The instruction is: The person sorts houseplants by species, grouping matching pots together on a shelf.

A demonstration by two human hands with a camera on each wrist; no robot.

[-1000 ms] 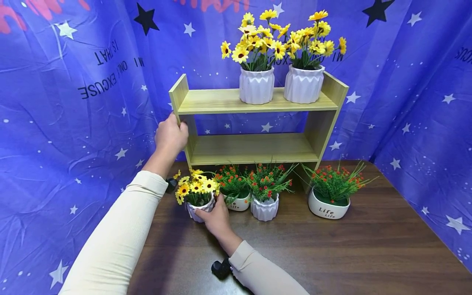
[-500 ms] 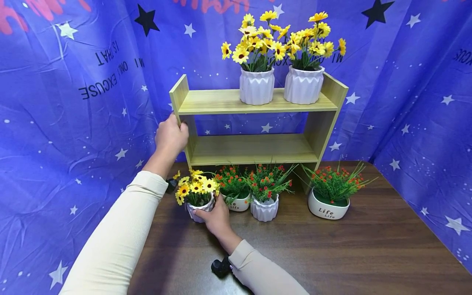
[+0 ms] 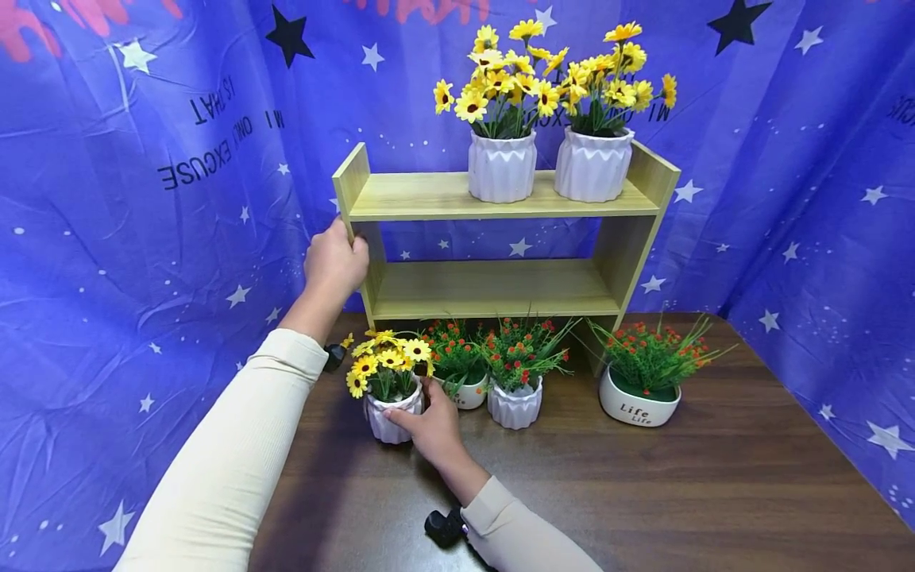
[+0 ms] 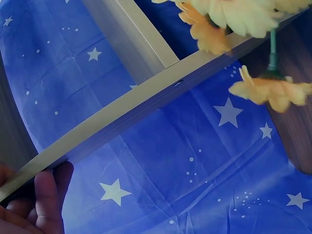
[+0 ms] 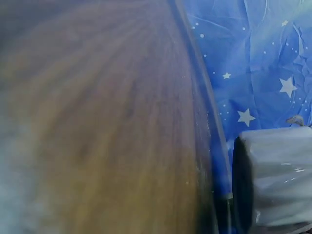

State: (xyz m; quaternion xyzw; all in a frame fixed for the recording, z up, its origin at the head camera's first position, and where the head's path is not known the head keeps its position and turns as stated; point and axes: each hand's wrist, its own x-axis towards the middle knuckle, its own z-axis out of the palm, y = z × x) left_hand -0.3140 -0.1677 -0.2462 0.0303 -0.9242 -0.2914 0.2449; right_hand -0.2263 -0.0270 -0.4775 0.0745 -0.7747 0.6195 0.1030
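The head view shows the whole scene: a wooden shelf (image 3: 500, 238) on a brown table (image 3: 643, 492), w/ a blue star cloth (image 3: 143, 238) behind. The left wrist view shows only a shelf edge (image 4: 122, 117) up close, some cloth and blurry yellow petals. The right wrist view is very blurry: brown table top (image 5: 97, 122), blue cloth and a bit of a white pot (image 5: 278, 175).

The left hand (image 3: 332, 262) grips the left side board of the shelf, fingers curled round its front edge. In the left wrist view, fingers (image 4: 46, 200) sit right at the board.

The right hand (image 3: 429, 425) holds the small yellow flower pot (image 3: 389, 413), thumb along the front and fingers curled round its right side. The pot is in front of the shelf, low at its left end, on or just above the table; can't tell which.

Next to it, under the shelf, stand two red flower pots (image 3: 515, 397). A "Life" pot (image 3: 638, 401) sits by the shelf's right leg. Two big yellow flower pots (image 3: 543, 163) stand on the top board, right half.

Vs. 0.5 s ago: the small pot sits a bit more to the right and nearer the person, and the right hand went w/ it. Left hand is in the same spot on the shelf.
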